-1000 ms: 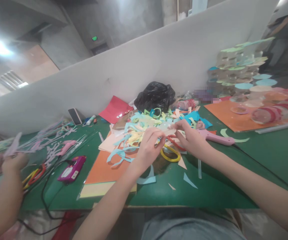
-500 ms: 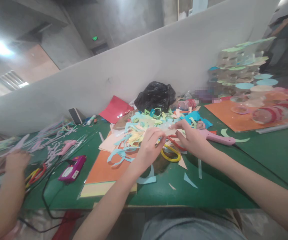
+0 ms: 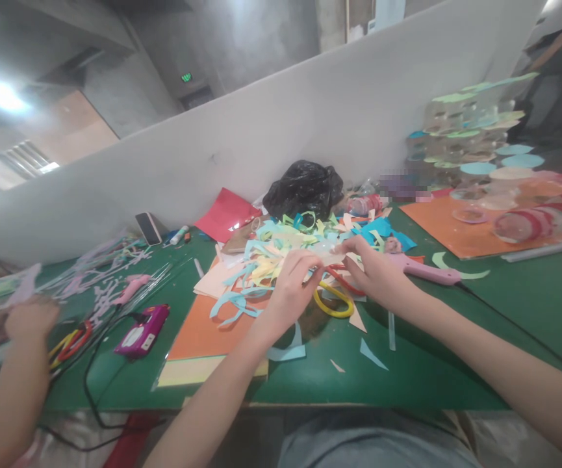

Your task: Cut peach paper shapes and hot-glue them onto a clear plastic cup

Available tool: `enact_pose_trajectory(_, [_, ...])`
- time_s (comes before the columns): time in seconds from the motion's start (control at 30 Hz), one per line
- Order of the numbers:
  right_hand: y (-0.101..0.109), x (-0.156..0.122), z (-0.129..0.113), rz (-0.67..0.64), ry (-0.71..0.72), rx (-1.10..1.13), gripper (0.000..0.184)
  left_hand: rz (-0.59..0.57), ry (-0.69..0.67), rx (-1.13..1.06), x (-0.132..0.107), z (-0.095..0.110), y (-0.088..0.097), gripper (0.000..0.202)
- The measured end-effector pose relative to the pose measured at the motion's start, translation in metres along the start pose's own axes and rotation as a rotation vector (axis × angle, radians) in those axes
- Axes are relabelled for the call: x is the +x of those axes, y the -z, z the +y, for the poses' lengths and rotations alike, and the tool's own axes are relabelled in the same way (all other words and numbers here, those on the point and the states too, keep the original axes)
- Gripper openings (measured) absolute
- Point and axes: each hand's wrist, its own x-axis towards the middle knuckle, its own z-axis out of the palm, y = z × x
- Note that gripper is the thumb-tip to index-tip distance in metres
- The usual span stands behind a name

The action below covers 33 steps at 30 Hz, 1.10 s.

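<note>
My left hand [image 3: 297, 276] and my right hand [image 3: 366, 266] meet above a heap of paper scraps [image 3: 266, 260], fingers pinched. Between them they hold a piece of pale paper [image 3: 333, 259] by its two sides. A whitish, see-through plastic piece [image 3: 323, 247] shows at its far edge; whether the two are joined I cannot tell. Just below my fingers lie scissors with yellow and red handles [image 3: 334, 309], their blades hidden. Beside my right wrist rests a pink glue gun [image 3: 431, 270] with a black cord.
Orange sheets [image 3: 197, 325] lie left on the green table [image 3: 310, 383]. Behind the scraps sits a black plastic bag [image 3: 303, 188]. A stack of plastic pieces and paper discs [image 3: 470, 130] stands right. At left, another person's hand [image 3: 32, 315] works near a purple box [image 3: 141, 331].
My hands keep nearly the same pose around the pale paper. At left, the other person's hand and the light purple strip in it have shifted slightly.
</note>
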Motion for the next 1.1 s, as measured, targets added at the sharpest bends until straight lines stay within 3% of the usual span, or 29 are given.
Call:
enact_pose_trajectory(0.1, [-0.001,0.001,0.001,0.022,0.007,0.031,0.013,0.033,0.102,-0.038,0.0,0.0,-0.003,0.004])
enact_pose_trajectory(0.3, [0.002,0.002,-0.003,0.024,0.011,0.025,0.016,0.078,0.584,-0.361,-0.003,-0.005,-0.016,0.016])
enact_pose_trajectory(0.4, [0.003,0.002,-0.005,0.018,0.016,0.036,0.019,0.063,0.721,-0.508,-0.002,-0.007,-0.018,0.019])
enact_pose_trajectory(0.57, [0.003,0.004,-0.005,0.098,0.111,0.044,0.017,0.009,0.693,-0.493,0.002,-0.003,-0.013,0.018])
enact_pose_trajectory(0.7, [0.005,0.005,-0.005,0.091,0.175,0.071,0.016,-0.054,0.606,-0.397,0.003,0.0,-0.009,0.014])
enact_pose_trajectory(1.1, [0.003,0.005,-0.002,0.06,0.167,0.157,0.015,-0.118,0.569,-0.353,0.005,0.004,-0.007,0.011])
